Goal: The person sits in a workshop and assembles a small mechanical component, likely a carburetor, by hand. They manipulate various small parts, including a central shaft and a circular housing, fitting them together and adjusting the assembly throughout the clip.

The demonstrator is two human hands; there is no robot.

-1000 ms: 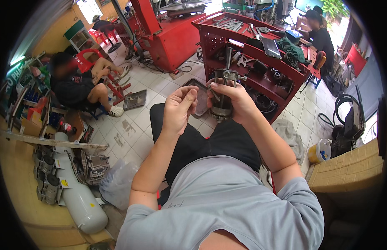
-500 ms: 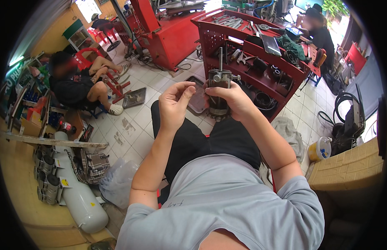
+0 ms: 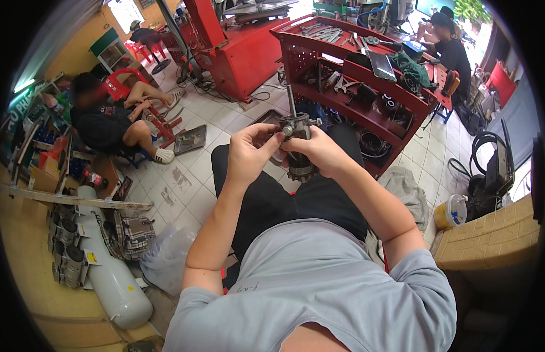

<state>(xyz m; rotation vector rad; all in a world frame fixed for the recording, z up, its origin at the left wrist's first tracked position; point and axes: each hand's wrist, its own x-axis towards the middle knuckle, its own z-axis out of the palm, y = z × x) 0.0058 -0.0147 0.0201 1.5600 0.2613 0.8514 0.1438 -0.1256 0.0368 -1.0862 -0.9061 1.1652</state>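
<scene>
Workshop floor of pale square tiles [image 3: 425, 155], with a red tool cart [image 3: 300, 54] as landmark for every place given. On your side of the cart, just before its left end and above your lap, lies the metal cylinder [image 3: 299, 161], between your two hands. Its long axis runs outward from your lap toward the cart, the slender rod [image 3: 290, 101] at the far end leaning slightly left; how steeply it stands cannot be told from this view. Your right hand [image 3: 319, 151] is the nearer, wrapped about the body from the right, thumb across the facing side. Your left hand [image 3: 249, 149] comes in from the left, its fingertips against or just beside the rounded fitting [image 3: 288, 129] close to the rod end; whether they grip it cannot be told. The hands thus nearly meet across the cylinder.

Cart top: wrenches [image 3: 322, 34] toward the left, a dark tablet [image 3: 381, 63] and a green cloth [image 3: 410, 69] toward the right. Left of the cart: a tray [image 3: 266, 117] on the tiles, partly hidden by your left hand, and, farther off, a seated person [image 3: 102, 120]. Beyond the cart, to its left: a red machine [image 3: 243, 61]. Nearer you than the cart, to its right: a white bucket [image 3: 450, 212].
</scene>
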